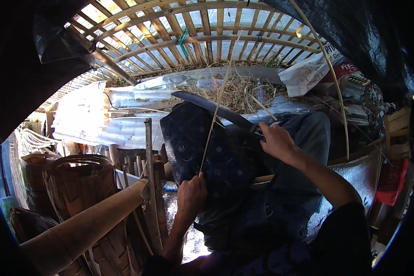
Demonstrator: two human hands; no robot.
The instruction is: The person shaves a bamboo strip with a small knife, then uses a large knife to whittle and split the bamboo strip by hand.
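My right hand [278, 142] is closed round the handle of a long, curved machete [216, 109]. Its dark blade points up and to the left, above my lap. Crossing the blade is a thin, pale bamboo strip [210, 133], which runs upward from my left hand [192, 193]. The fingers of that hand pinch the strip's lower end. Whether blade and strip touch, I cannot tell. A dark blue patterned cloth [193, 147] covers my left leg, under the strip. My right leg, in jeans [308, 138], is bent beside it.
A thick bamboo pole [85, 221] juts in from the lower left, by woven baskets [80, 177]. Corrugated metal sheets [138, 131], dry shavings [239, 94] and plastic bottles lie ahead. Behind them stands a bamboo slat fence [207, 32]. A long bent strip [333, 78] hangs at right.
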